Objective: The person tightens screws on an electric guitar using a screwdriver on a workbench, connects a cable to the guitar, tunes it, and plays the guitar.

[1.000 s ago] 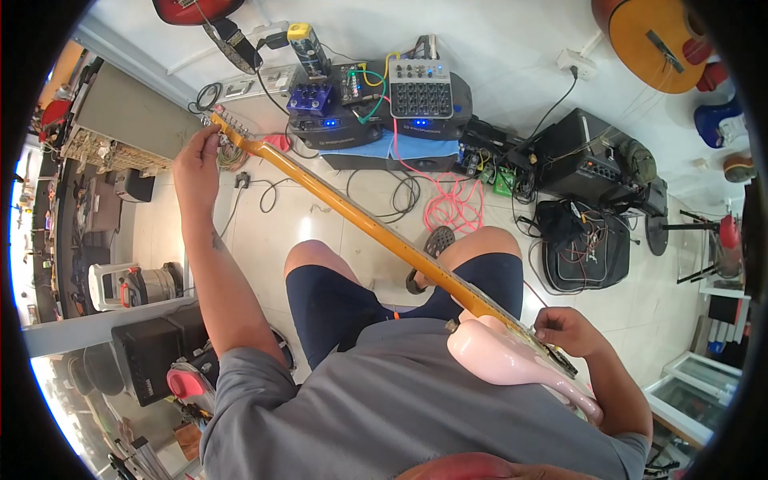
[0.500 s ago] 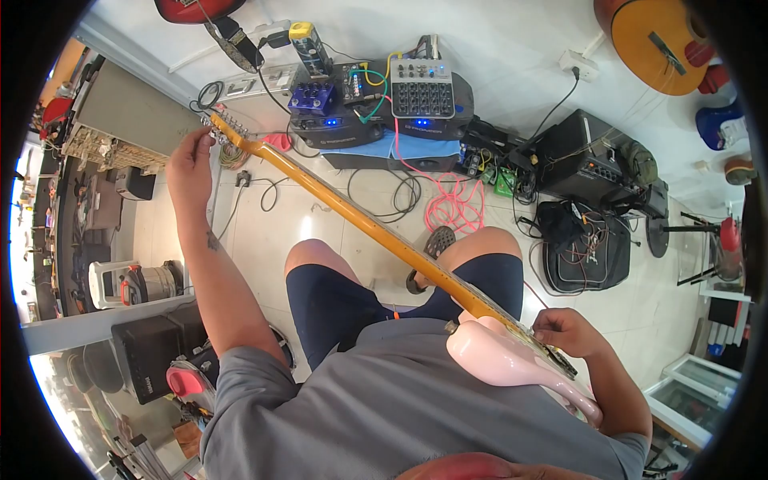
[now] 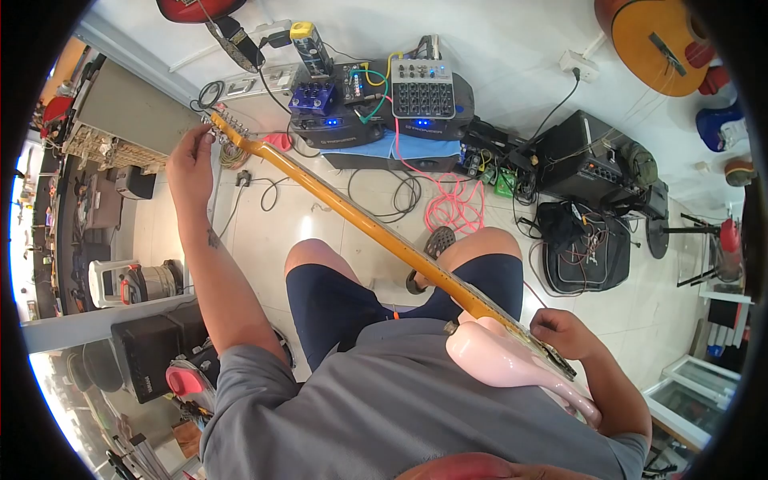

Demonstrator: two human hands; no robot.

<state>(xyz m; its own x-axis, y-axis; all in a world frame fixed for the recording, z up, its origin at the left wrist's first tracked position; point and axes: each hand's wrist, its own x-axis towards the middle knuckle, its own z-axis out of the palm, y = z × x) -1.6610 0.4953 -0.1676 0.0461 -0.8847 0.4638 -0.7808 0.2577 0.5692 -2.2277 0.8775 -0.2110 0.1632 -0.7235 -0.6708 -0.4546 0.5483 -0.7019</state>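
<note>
A pink electric guitar (image 3: 500, 352) rests across my lap against my torso. Its amber neck (image 3: 360, 216) slants up to the left. At the far end, my left hand (image 3: 190, 166) has its thumb and fingers closed on a tuning peg (image 3: 210, 134) of the headstock (image 3: 228, 124). Near the strings over the body is my right hand (image 3: 566, 333), its fingers curled in a pinch. Whether a pick is between those fingers is hidden.
A small mixer (image 3: 424, 90) and a purple pedal (image 3: 312, 98) sit on black speakers ahead. A pink cable (image 3: 454, 206) coils on the tiled floor. To the right are an amplifier (image 3: 588, 164) and a black bag (image 3: 588, 260). A acoustic guitar (image 3: 652, 44) hangs on the wall.
My right hand has shifted slightly at the strings, its fingers drawn in a little more. My left hand and the guitar look almost unmoved.
</note>
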